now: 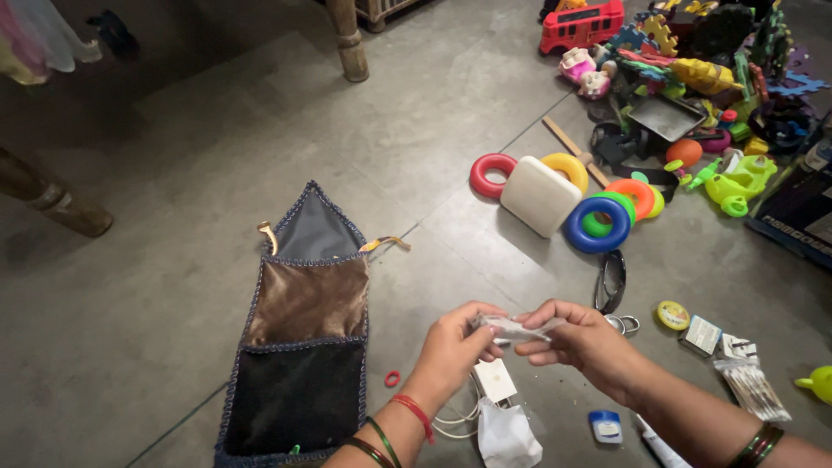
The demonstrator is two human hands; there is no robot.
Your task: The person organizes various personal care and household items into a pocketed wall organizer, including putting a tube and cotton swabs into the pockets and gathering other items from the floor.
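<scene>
Both hands' fingers pinched together on a small crinkled clear plastic packet, held betw. left hand & right hand, above the grey floor. Contents of packet can't be made out. Directly below: white charger w/ cable and a white pouch. Just left, small red ring, then a fabric wall pocket organiser lying flat, brown & black pockets. Right of the hands: sunglasses, small blue-white container, bag of cotton swabs. Farther off, stacking rings round a white box, toy pile behind.
</scene>
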